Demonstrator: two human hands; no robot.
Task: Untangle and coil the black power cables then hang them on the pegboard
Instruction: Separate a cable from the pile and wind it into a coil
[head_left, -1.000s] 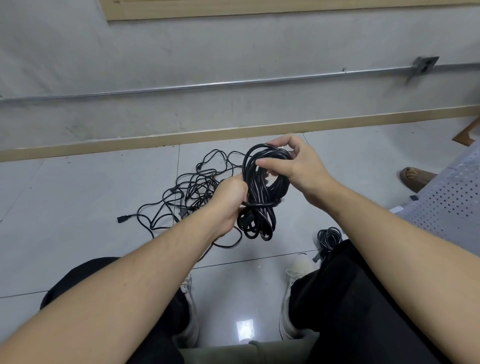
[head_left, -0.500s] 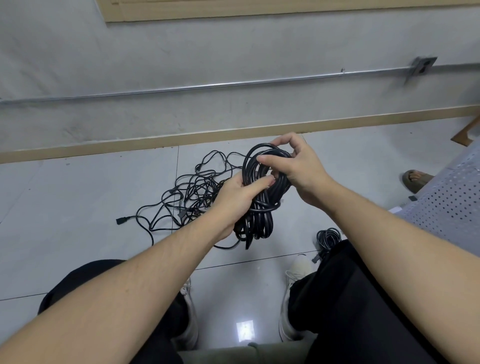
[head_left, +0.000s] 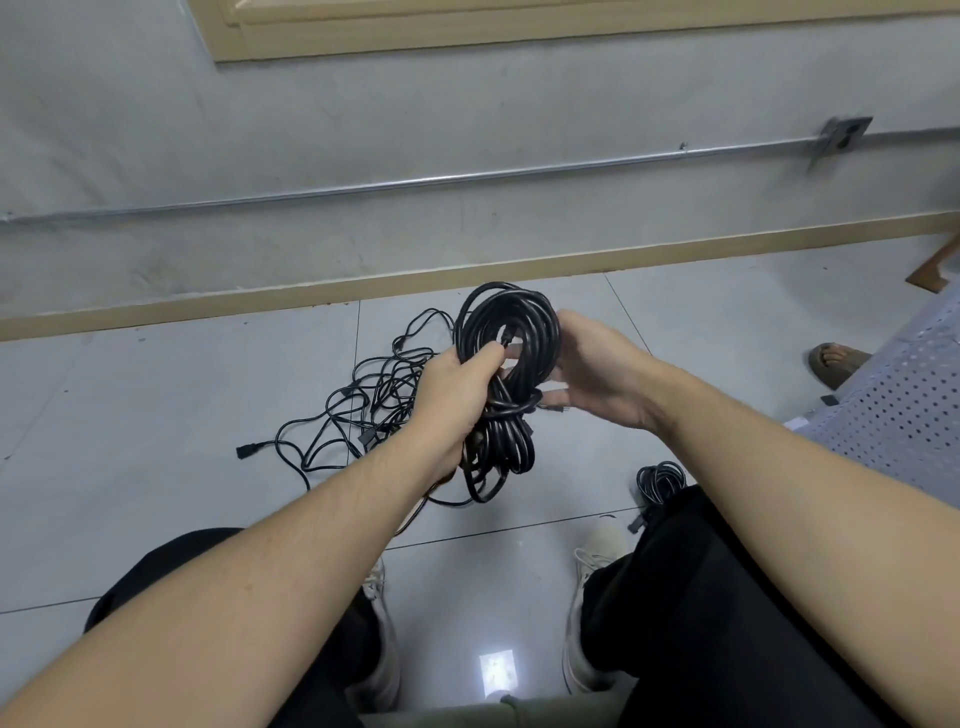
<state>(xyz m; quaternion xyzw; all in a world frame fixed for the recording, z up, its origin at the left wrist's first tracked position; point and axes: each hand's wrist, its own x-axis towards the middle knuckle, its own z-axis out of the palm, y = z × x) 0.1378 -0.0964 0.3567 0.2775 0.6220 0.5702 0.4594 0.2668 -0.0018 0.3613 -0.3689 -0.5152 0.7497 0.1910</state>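
A coiled black power cable (head_left: 511, 332) hangs in the air in front of me, bound at its waist by a few wraps of its own cord. My left hand (head_left: 454, 387) grips the bundle at that waist from the left. My right hand (head_left: 597, 371) lies against the coil's right side, fingers behind the loops, palm turned toward me. A plug end shows inside the upper loop. On the floor tiles behind lies a tangled heap of black cables (head_left: 374, 400), one plug (head_left: 244, 451) trailing left. A second small coil (head_left: 661, 480) rests by my right knee.
A grey wall with a metal conduit (head_left: 467, 179) and a wooden skirting runs across the back. A perforated metal seat (head_left: 904, 410) stands at the right, beside another person's sandalled foot (head_left: 836, 361). My shoes and black trousers fill the bottom.
My right hand has left the top of the coil and dropped to its right side, palm open. The left hand has shifted its hold higher on the wrapped middle.
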